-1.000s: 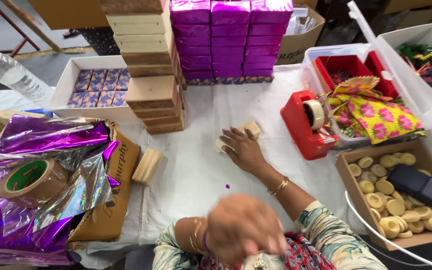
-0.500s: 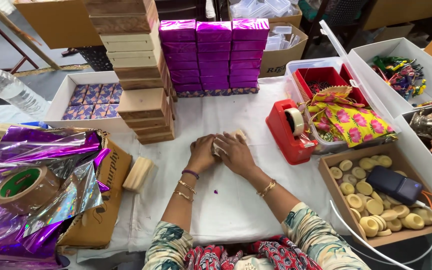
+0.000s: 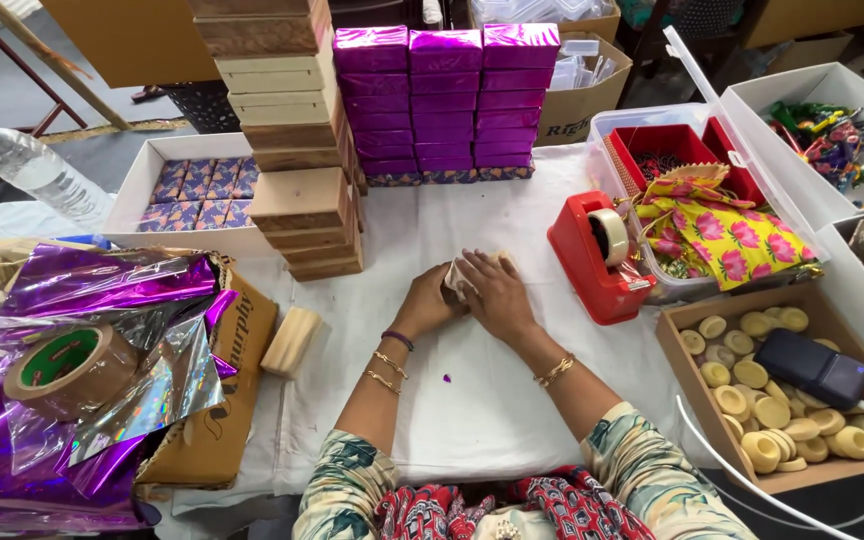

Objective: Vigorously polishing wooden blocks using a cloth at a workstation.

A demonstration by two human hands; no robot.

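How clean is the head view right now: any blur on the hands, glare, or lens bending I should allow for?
Head view: both the left hand and right hand are sharp on the small wooden block; light is even with soft shadows; the purple foil sheet throws bright rainbow glare; the stack of wooden boxes leans outward toward the frame edge, a wide-angle bend.

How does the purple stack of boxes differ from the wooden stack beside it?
The purple boxes are wrapped in shiny foil; the wooden boxes are bare and matt. The purple boxes stand in three tidy columns; the wooden boxes form one uneven, taller pile. Both rest on the white-covered table, beyond the person's hands.
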